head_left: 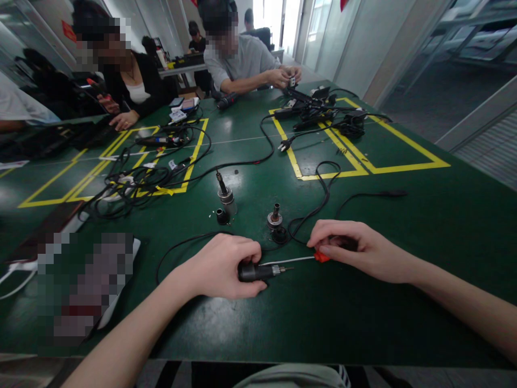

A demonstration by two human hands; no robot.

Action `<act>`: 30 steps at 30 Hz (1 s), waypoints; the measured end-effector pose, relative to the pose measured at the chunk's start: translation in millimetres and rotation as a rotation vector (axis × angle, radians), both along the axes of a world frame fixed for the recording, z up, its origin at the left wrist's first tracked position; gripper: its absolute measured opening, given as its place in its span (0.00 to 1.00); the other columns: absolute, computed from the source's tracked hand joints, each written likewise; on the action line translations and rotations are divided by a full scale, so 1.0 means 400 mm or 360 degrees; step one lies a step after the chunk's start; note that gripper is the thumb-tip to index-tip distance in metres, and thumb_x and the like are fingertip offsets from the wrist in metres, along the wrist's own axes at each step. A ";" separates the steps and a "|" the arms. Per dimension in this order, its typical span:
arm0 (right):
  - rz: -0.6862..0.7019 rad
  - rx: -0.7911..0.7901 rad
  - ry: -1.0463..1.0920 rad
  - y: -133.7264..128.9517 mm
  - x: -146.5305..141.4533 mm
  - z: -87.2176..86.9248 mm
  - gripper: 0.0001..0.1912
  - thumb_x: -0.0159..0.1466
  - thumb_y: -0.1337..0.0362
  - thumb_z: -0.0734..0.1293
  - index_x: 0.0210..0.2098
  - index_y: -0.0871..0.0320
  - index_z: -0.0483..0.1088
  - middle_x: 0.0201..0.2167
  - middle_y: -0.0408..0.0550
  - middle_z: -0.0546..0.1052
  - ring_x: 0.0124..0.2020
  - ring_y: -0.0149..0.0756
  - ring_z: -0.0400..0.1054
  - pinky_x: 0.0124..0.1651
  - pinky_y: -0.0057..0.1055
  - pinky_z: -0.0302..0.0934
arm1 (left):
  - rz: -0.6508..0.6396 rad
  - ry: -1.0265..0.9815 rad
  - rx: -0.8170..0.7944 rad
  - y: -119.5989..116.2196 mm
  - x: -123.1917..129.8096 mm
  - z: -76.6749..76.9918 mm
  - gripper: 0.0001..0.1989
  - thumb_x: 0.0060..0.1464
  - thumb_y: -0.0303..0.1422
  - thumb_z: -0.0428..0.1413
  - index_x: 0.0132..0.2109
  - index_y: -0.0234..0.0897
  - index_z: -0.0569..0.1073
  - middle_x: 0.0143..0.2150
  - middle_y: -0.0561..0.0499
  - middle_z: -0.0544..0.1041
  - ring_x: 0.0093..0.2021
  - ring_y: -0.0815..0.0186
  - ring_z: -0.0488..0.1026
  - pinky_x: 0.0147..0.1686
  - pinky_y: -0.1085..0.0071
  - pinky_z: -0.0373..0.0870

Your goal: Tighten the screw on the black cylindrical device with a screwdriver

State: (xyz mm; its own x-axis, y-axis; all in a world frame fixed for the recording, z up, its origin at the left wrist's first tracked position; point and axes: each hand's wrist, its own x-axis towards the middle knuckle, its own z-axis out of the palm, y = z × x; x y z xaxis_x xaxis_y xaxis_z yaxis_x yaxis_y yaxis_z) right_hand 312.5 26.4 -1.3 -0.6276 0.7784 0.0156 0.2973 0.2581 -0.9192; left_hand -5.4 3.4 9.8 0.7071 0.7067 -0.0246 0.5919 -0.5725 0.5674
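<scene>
My left hand [230, 264] is closed around a black cylindrical tool body [258, 271] lying low over the green table, with a metal collar and thin pin pointing right. In my right hand [359, 248] is a screwdriver [322, 256] with a red handle, held between thumb and fingers. Its slim pale shaft runs left, just behind the tool body; whether its tip touches the body is hidden by my left fingers. Beyond my hands stand a metal motor-like part [226, 198] with a dark shaft and a shorter metal part [275, 216]. Black caps [222, 216] lie beside them.
A black cable [319, 207] curls behind my right hand. Tangled cords [121, 188] cover the left side, near a blurred flat object [92, 285]. More cords and a plug [285, 144] lie by yellow tape frames [335, 175]. Other people sit across the table.
</scene>
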 end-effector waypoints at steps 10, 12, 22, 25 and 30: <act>-0.0141 0.0052 0.0172 0.004 0.004 -0.015 0.09 0.69 0.56 0.75 0.40 0.55 0.83 0.36 0.49 0.81 0.32 0.36 0.77 0.35 0.30 0.72 | -0.0010 -0.0008 -0.0002 0.002 -0.003 -0.005 0.15 0.51 0.35 0.69 0.35 0.40 0.70 0.30 0.59 0.69 0.29 0.70 0.63 0.30 0.72 0.53; -0.0147 0.0021 0.0153 0.002 0.000 -0.015 0.11 0.68 0.54 0.76 0.40 0.56 0.82 0.37 0.50 0.81 0.32 0.36 0.77 0.34 0.30 0.72 | -0.0011 -0.0016 -0.0005 0.001 -0.003 -0.005 0.15 0.51 0.35 0.69 0.35 0.40 0.69 0.30 0.59 0.69 0.29 0.70 0.63 0.30 0.72 0.53; -0.0059 0.0201 -0.0241 -0.009 -0.009 -0.016 0.19 0.75 0.51 0.64 0.44 0.56 0.84 0.27 0.46 0.80 0.24 0.34 0.69 0.26 0.29 0.62 | 0.0000 0.0027 -0.0005 0.001 0.000 0.002 0.14 0.52 0.35 0.69 0.35 0.40 0.69 0.30 0.59 0.69 0.28 0.70 0.64 0.30 0.72 0.54; -0.0017 0.0170 -0.0136 -0.006 -0.007 -0.014 0.16 0.73 0.52 0.69 0.45 0.57 0.82 0.30 0.47 0.82 0.27 0.35 0.73 0.29 0.29 0.67 | 0.0009 0.0049 0.0000 0.001 0.000 0.000 0.14 0.52 0.36 0.68 0.35 0.40 0.70 0.30 0.59 0.70 0.29 0.69 0.64 0.30 0.72 0.54; -0.0028 0.0151 -0.0034 -0.002 -0.004 -0.006 0.14 0.71 0.51 0.73 0.42 0.56 0.82 0.33 0.48 0.82 0.29 0.36 0.74 0.32 0.30 0.70 | 0.0004 0.0040 -0.0006 0.002 0.000 0.000 0.14 0.52 0.36 0.69 0.35 0.40 0.70 0.30 0.59 0.69 0.29 0.69 0.64 0.30 0.72 0.55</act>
State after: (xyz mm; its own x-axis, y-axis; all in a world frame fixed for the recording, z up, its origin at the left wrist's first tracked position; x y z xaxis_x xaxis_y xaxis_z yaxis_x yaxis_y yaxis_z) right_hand 310.9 25.7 -3.6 -0.6150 0.7848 0.0764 0.3216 0.3382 -0.8844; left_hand -5.3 4.4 10.0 0.7044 0.7084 -0.0452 0.6075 -0.5687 0.5546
